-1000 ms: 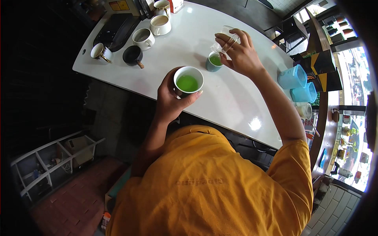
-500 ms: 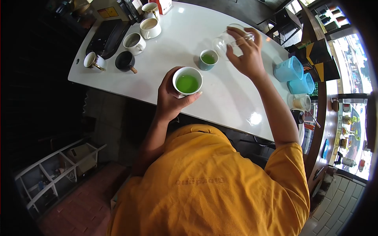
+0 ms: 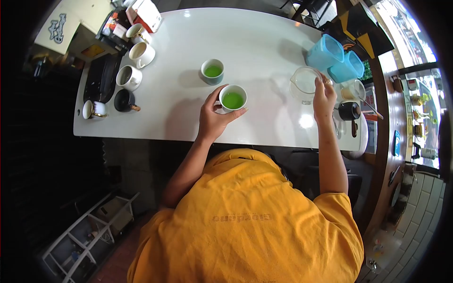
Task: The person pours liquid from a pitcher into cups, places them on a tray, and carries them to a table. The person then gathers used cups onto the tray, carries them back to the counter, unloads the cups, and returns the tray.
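My left hand (image 3: 217, 118) is wrapped around a white cup (image 3: 245, 96) of bright green liquid, fingers along its left side and thumb along its near side. Just beyond it, a pale blue-grey cup (image 3: 212, 81) with green liquid stands on the table. Over at the right, my right hand (image 3: 324, 98) is closed on the handle of a clear glass jug (image 3: 299, 87). The jug is upright, low at the tabletop, and no green liquid shows in it.
The white table (image 3: 250, 42) has several mugs along its left side, including a white mug (image 3: 142, 57) and a dark cup (image 3: 123, 102) with a wooden handle. Blue containers (image 3: 325, 54), a glass with a spoon (image 3: 355, 89) and a black cup (image 3: 349, 111) stand at the right.
My right hand has brought the glass jug from a tilted position above the pale cup down to the right, where it is upright. My left hand still holds the white cup.
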Tool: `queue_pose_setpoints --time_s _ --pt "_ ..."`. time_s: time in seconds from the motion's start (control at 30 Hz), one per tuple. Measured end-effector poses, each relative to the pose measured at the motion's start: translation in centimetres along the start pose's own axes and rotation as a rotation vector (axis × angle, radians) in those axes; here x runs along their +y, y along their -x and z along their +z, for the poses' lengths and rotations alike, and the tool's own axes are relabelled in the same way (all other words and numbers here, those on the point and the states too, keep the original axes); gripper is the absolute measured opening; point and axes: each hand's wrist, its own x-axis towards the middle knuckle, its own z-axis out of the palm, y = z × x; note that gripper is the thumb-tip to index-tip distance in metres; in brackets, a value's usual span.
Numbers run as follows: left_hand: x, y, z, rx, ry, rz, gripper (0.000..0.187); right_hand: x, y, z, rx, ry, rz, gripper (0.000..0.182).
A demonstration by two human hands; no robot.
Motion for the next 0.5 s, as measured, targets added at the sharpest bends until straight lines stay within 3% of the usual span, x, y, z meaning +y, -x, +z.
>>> queue_pose_setpoints --time_s 0.17,0.23,0.5 --pt "-1.5 -1.7 3.5 0.018 0.091 -0.061 0.063 3.6 2.7 -3.3 0.117 -0.022 0.036 0.030" --pt "-1.9 -2.4 4.5 0.038 0.085 -0.065 0.063 4.5 3.6 -4.3 0.126 -0.109 0.156 0.032" --pt "-2.2 -5.2 6.9 0.106 0.122 -0.109 0.055 5.5 4.6 -6.7 0.051 -0.218 0.226 0.034"
